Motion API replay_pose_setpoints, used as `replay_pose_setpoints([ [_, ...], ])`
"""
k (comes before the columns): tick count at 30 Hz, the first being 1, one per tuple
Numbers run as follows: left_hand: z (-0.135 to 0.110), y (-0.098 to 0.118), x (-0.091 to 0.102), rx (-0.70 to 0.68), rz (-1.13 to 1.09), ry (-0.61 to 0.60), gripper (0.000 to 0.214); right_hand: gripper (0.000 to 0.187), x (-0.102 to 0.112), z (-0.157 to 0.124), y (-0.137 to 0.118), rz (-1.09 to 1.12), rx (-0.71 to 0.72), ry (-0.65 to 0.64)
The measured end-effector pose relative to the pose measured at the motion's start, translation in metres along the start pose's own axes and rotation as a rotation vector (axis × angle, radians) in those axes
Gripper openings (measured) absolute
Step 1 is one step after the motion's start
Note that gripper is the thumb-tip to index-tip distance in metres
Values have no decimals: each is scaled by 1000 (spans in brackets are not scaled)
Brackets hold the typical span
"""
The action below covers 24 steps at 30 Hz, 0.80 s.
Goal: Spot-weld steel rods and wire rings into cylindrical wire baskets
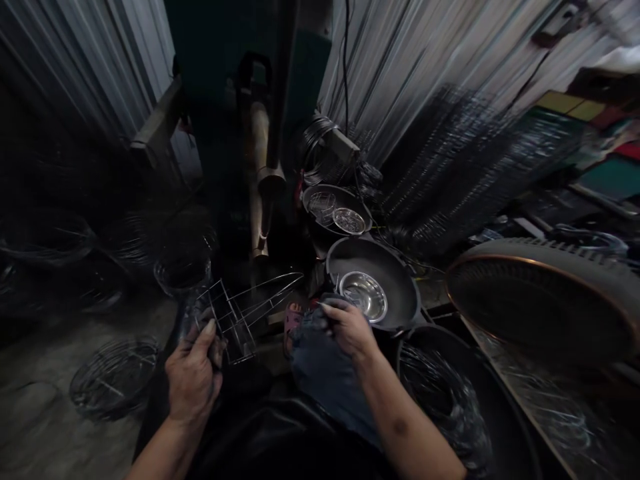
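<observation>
Right hand — underside lost in shadow, glinting stack blurred, copper-rimmed object — cut off at right

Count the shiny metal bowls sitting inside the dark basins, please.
2: the near bowl in the middle basin just beyond the right hand, and the far bowl in the farther basin. Others may be hidden in shadow.

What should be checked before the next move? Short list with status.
1. Wire frame in the left hand's grip: ok, held.
2. Right hand empty: cannot tell, fingertips unclear.
3. Both hands away from the machine's tan rod: ok, well apart.
4. Steel bowl inside the grey basin: ok.
5. Toes covered: not ok, they show bare in the purple sandal.
</observation>
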<state>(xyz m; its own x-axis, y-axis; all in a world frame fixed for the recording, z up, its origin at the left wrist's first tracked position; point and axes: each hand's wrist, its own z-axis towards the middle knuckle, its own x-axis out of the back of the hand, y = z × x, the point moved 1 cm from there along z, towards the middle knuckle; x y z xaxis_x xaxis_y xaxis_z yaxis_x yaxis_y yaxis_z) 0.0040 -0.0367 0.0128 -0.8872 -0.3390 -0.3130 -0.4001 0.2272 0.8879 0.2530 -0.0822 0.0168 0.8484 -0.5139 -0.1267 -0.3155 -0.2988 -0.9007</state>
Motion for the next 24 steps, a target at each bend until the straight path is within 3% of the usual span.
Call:
replay_pose_setpoints([
  [3,-7,4,-3,19,37,23,24,27,-56,3,-3,266,-102,-157],
  [6,-11,5,-2,20,2,56,27,21,-86,1,-4,414,-165,-249],
  [11,-14,-1,10,44,2,75,33,21,-100,-1,-4,465,-136,-261],
  [16,-4,-3,42,108,365,31,55,21,-105,-2,-3,401,-47,-189],
  [18,3,2,49,-101,608,38,60,20,-106,-4,0,359,-9,-160],
  [21,7,11,36,-609,986,-99,66,18,-106,-6,6,281,36,-147],
  [22,6,12,26,-718,1090,-188,68,18,-105,-7,8,258,46,-145],
  [24,3,11,4,-796,1270,-347,67,17,-102,-8,10,227,56,-135],
])
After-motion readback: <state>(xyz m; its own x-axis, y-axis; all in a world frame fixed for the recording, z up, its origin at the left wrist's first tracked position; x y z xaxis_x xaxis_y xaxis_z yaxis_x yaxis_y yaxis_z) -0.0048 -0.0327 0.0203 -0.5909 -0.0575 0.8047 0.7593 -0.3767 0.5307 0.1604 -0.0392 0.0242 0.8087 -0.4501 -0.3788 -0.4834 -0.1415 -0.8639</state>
